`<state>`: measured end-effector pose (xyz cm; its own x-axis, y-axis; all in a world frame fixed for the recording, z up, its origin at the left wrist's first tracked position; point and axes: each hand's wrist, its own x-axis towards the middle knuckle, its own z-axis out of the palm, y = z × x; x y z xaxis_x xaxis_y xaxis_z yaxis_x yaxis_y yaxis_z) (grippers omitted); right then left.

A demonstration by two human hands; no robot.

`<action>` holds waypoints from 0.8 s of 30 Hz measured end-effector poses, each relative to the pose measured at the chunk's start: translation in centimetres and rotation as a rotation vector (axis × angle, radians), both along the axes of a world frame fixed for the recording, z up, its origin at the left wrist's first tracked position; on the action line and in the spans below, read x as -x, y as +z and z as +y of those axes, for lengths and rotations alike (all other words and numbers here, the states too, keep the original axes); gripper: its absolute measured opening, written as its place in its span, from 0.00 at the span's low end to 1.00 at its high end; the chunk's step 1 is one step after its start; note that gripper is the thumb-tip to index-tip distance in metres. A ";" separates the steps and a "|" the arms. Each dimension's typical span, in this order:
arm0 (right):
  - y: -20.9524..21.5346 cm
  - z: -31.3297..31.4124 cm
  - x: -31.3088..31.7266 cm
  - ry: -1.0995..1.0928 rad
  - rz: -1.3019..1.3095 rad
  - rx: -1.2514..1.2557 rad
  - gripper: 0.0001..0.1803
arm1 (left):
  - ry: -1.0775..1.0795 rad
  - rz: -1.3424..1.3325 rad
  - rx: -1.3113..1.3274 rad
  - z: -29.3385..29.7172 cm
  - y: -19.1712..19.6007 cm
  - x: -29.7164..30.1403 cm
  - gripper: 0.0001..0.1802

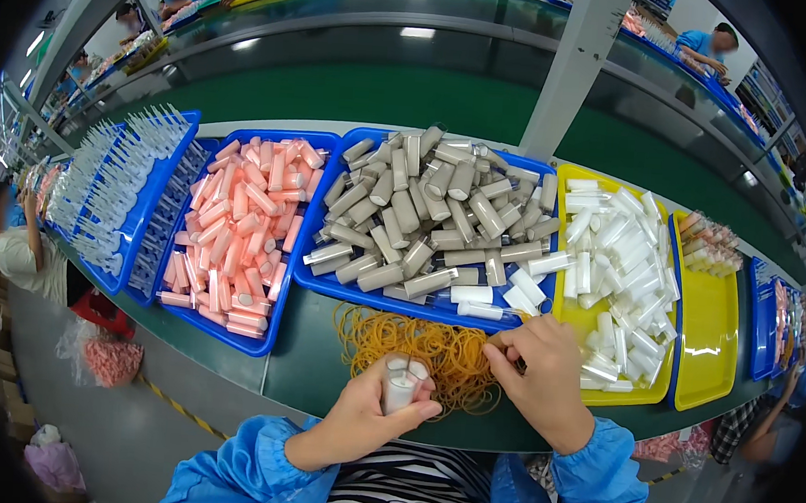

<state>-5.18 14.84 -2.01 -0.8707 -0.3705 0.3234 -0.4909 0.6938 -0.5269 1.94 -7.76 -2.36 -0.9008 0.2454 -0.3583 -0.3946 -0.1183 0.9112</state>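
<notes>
My left hand (pixel 364 412) is closed round a small bundle of short capped tubes (pixel 400 391), held upright above the table's near edge. White and greyish ends show at its top; the fingers hide how many there are. Over the right side of a tangled pile of orange-yellow rubber bands (pixel 415 350), my right hand (pixel 540 369) has its fingers curled in a pinch. A bit of orange band shows by those fingertips. Just beyond the pile lies a blue tray (pixel 390 299) of grey tubes (pixel 410 215), with a few white tubes (pixel 525 286) at its near right corner.
Left stand a blue tray (pixel 271 331) of pink tubes (pixel 241 231) and stacked blue trays (pixel 147 234) of clear thin pieces. Right are a yellow tray (pixel 660 386) of white tubes (pixel 616 276) and another yellow tray (pixel 709 357). A white post (pixel 569 76) rises behind. Other people work farther off.
</notes>
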 end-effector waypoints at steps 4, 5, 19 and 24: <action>1.0 1.0 0.2 -0.049 -0.037 0.098 0.07 | -0.021 0.068 0.059 -0.1 -0.2 0.5 0.20; 1.4 1.5 0.2 -0.059 -0.067 0.088 0.07 | -0.021 0.058 0.030 -0.1 -0.1 0.7 0.20; 6.9 -1.7 -2.8 0.083 -0.273 0.410 0.04 | 0.062 0.406 0.082 3.8 2.2 4.0 0.17; 5.3 -1.3 -2.0 0.236 -0.941 1.696 0.05 | 0.065 0.402 -0.158 4.4 1.4 2.8 0.18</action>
<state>-3.14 13.51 3.32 -0.9381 -0.3427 -0.0504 0.3076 -0.7572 -0.5762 -0.90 -3.35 -0.97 -0.9763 0.2074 0.0617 0.0010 -0.2813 0.9596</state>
